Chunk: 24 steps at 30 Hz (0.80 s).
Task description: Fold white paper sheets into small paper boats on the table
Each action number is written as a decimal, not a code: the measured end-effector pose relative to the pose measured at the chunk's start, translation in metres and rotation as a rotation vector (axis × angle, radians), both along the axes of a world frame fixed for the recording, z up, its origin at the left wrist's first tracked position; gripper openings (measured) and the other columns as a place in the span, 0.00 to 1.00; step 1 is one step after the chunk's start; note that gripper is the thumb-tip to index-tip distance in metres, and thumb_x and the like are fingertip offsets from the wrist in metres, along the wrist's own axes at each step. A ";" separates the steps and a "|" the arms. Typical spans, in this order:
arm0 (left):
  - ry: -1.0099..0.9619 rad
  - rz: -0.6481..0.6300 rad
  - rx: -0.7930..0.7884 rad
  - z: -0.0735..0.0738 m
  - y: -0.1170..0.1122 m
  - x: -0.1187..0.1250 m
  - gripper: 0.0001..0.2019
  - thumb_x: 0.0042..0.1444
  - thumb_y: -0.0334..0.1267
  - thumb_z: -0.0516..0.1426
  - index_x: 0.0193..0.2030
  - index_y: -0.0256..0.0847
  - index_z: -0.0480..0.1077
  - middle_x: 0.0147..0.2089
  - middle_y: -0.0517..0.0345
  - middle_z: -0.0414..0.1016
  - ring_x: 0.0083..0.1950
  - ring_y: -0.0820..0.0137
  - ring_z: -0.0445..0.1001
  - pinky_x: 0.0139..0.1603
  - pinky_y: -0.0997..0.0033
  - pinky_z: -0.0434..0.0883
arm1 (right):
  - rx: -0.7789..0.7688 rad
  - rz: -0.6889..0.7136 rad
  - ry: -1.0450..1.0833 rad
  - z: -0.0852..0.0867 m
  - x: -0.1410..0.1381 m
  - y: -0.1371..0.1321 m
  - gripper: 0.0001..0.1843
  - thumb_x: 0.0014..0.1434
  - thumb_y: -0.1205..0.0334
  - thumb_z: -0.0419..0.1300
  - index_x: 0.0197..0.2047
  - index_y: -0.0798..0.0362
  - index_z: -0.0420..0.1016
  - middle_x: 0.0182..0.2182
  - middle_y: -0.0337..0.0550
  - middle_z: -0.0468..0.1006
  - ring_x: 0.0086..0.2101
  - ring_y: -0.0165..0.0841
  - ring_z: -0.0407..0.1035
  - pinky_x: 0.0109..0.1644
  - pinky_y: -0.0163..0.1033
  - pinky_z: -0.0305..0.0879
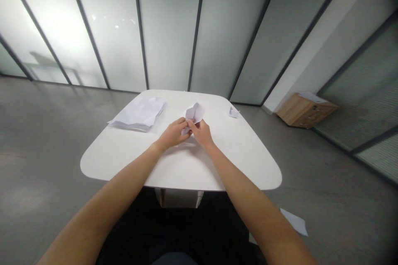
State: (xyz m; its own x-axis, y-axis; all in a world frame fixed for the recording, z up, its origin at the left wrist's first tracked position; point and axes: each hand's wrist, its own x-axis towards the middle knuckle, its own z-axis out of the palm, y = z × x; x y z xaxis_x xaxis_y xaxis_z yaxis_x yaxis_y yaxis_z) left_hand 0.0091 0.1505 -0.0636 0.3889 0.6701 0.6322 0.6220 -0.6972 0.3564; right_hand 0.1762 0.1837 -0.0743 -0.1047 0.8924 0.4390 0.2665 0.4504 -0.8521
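Observation:
A small piece of folded white paper (195,112) is held up over the middle of the table, pinched in both hands. My left hand (174,133) closes on its left and lower side. Against it from the right, my right hand (202,133) presses with the thumb, and the fingertips of both hands meet. The fingers cover the paper's lower part, so its full shape is hidden. A stack of creased white paper sheets (137,112) lies to the left of my hands. Off to the right sits a small folded paper piece (233,112).
The white table (248,165) has rounded corners, and its near edge is just in front of my body. A paper sheet (294,221) lies on the floor at right. A wooden cabinet (303,109) stands by the wall. Frosted glass panels (168,29) rise behind the table.

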 end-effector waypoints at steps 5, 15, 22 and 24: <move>-0.222 0.061 -0.020 0.006 0.003 -0.002 0.21 0.66 0.47 0.56 0.61 0.41 0.74 0.45 0.51 0.76 0.43 0.68 0.75 0.48 0.68 0.75 | -0.126 0.050 0.225 -0.001 0.008 0.013 0.16 0.57 0.50 0.56 0.39 0.52 0.75 0.32 0.39 0.78 0.33 0.34 0.70 0.37 0.36 0.66; -0.477 0.429 -0.272 0.011 0.027 -0.060 0.18 0.57 0.37 0.57 0.53 0.43 0.80 0.46 0.55 0.82 0.36 0.69 0.74 0.43 0.68 0.72 | -0.217 -0.228 0.210 -0.009 0.059 0.050 0.17 0.54 0.50 0.55 0.40 0.53 0.75 0.31 0.39 0.77 0.31 0.32 0.67 0.34 0.34 0.62; -0.310 0.349 -0.500 0.005 0.030 -0.092 0.25 0.54 0.39 0.60 0.59 0.41 0.77 0.48 0.50 0.83 0.37 0.65 0.76 0.43 0.66 0.72 | -0.243 -0.411 -0.092 -0.024 0.094 0.070 0.19 0.54 0.49 0.62 0.41 0.54 0.80 0.36 0.45 0.83 0.36 0.36 0.73 0.39 0.36 0.65; -0.368 0.253 -0.544 0.007 0.027 -0.094 0.25 0.53 0.41 0.62 0.59 0.39 0.77 0.56 0.48 0.80 0.46 0.62 0.77 0.47 0.66 0.72 | -0.260 -0.411 -0.110 -0.027 0.099 0.073 0.19 0.53 0.48 0.64 0.41 0.54 0.82 0.36 0.45 0.83 0.36 0.36 0.74 0.39 0.36 0.66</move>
State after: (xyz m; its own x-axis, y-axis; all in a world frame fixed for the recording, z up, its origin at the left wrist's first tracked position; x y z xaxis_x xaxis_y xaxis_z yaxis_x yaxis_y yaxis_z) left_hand -0.0848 0.1774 -0.0571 0.0047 0.9701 0.2425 0.5133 -0.2105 0.8320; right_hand 0.2755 0.2563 -0.1017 0.2453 0.9481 0.2023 0.4716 0.0656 -0.8793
